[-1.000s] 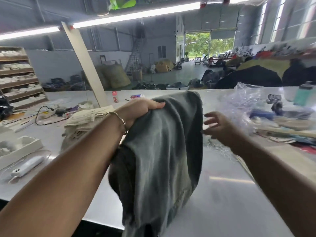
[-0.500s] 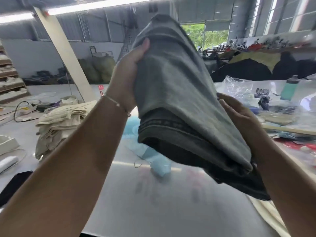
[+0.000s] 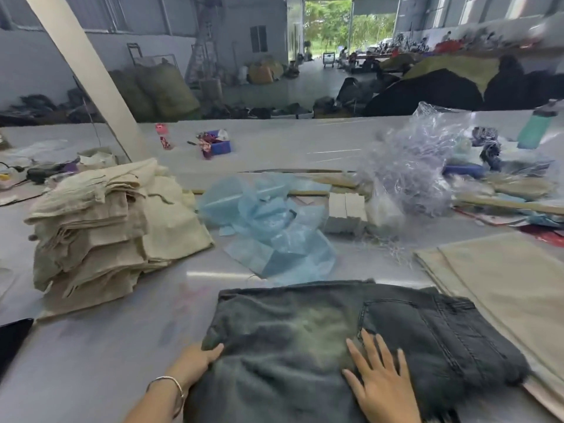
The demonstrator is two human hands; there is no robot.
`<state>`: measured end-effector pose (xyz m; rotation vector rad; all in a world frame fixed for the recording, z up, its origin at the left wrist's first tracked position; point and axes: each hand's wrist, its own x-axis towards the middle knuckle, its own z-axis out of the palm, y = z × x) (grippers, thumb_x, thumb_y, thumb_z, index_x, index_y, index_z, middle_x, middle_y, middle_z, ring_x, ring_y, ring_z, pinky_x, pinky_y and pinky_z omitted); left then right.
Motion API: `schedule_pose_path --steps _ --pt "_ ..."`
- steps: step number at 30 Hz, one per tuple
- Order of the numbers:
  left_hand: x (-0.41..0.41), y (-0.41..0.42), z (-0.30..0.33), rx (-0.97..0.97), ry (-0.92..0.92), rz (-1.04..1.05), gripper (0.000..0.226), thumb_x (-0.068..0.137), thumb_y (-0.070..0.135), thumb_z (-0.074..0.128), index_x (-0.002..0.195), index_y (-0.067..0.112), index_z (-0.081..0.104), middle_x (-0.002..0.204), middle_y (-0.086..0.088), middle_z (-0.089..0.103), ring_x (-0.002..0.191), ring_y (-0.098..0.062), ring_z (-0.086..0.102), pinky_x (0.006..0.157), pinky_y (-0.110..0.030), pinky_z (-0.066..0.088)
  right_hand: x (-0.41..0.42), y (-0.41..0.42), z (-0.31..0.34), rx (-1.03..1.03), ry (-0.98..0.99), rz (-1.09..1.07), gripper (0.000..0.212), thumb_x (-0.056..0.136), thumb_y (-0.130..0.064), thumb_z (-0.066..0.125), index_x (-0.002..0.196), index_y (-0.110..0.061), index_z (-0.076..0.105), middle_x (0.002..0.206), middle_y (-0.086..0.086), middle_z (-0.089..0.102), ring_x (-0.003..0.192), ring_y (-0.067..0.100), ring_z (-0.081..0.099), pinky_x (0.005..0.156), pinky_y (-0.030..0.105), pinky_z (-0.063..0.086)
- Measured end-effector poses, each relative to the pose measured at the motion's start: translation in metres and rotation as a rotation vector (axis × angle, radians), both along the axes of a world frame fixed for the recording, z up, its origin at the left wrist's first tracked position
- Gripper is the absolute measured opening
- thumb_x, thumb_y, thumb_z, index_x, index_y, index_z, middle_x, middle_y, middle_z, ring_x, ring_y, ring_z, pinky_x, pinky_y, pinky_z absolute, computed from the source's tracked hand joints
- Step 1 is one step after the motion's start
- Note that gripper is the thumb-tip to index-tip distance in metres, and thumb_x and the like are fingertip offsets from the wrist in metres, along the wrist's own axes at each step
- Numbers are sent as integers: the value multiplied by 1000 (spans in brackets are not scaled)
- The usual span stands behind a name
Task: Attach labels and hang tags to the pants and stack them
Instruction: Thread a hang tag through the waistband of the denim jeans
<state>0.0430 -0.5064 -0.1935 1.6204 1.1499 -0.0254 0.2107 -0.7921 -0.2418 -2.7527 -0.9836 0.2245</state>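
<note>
Folded dark grey denim pants (image 3: pixel 335 340) lie flat on the pale grey table (image 3: pixel 106 346) at the near edge, just beside tan fabric (image 3: pixel 503 285) on the right. Right hand (image 3: pixel 381 383) lies flat on top, fingers straight and spread wide. Left hand (image 3: pixel 195 363) grips the near-left edge, thumb over the cloth, fingers hidden beneath. A stack of cream folded pants (image 3: pixel 100 227) sits far left, crumpled blue plastic (image 3: pixel 268 227) between.
</note>
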Motion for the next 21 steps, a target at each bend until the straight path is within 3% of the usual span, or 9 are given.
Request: schedule_pose_path --steps 3,4,5,8,10,13,16,18,21 --pt "9 33 -3 108 -60 -3 20 94 21 62 103 6 72 96 -11 72 92 -22 64 75 -30 48 -1 30 5 -61 -57 -31 68 94 -62 14 112 -32 72 124 1 66 136 26 38 116 37 -12" --pt "10 44 -4 131 -84 4 17 94 20 62 101 8 72 92 -9 72 90 -20 64 71 -29 46 -3 42 6 -114 -27 -29 61 91 -61 23 115 -32 71 127 1 64 128 27 50 116 37 -12" --pt "10 55 -7 148 -108 23 16 94 20 62 100 9 72 90 -7 71 88 -20 63 69 -28 46 -4 54 7 -149 1 -25 58 89 -60 27 124 -34 65 136 1 58 129 27 51 114 37 -13" --pt "1 95 -20 265 -68 79 23 94 25 63 106 8 71 99 -12 71 96 -28 63 82 -37 48 1 93 -8 -109 28 -16 59 96 -60 22 152 -40 15 162 -5 -1 149 20 -5 111 37 -22" --pt "-7 120 -29 339 9 69 31 94 28 61 114 6 68 113 -18 69 107 -36 60 90 -41 47 4 114 -10 -53 104 18 59 99 -53 27 153 -37 8 160 -11 -11 147 13 -14 115 36 -17" --pt "-13 140 -35 502 148 -1 39 93 33 62 122 7 64 121 -21 64 112 -42 55 93 -45 45 8 125 2 158 73 -93 54 100 -37 40 151 -34 21 159 -14 1 148 9 -2 117 35 -10" --pt "-8 137 -35 800 272 -17 59 79 29 77 129 6 55 128 -27 53 115 -47 45 94 -54 42 25 104 16 312 -153 -512 56 94 -31 55 146 -23 36 159 2 20 147 21 14 117 42 6" --pt "1 113 -33 994 147 -85 57 74 19 78 126 5 59 130 -26 52 115 -48 44 93 -59 39 43 75 23 347 -101 -854 64 89 -35 63 145 -16 37 156 13 25 143 32 22 112 50 20" --pt "14 61 -30 1166 -210 -362 44 76 39 57 107 11 72 121 -13 63 114 -35 49 96 -51 41 70 40 27 353 120 -1142 82 79 -49 72 138 -5 36 143 23 38 129 43 36 103 55 36"
